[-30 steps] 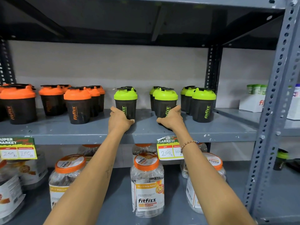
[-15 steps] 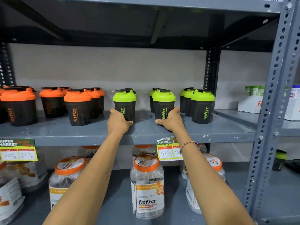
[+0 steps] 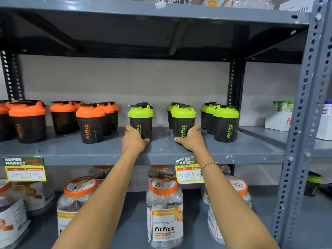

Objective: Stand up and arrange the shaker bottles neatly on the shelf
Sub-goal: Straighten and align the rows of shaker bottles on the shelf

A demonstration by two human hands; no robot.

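Black shaker bottles stand upright on the grey middle shelf. Orange-lidded shakers fill the left half in several short rows. Green-lidded ones fill the right half. My left hand grips the base of a green-lidded shaker near the centre. My right hand grips the base of the front green-lidded shaker of the neighbouring row. A third green row stands further right, untouched. Both held bottles rest on the shelf.
Clear jars with orange lids stand on the shelf below. Yellow price tags hang from the shelf edge. A perforated grey upright bounds the right side. White boxes sit beyond it. A dark shelf underside is overhead.
The view has tilted slightly upward, showing more of the top shelf. Both hands have stayed on the same two green-lidded shakers with almost no shift.
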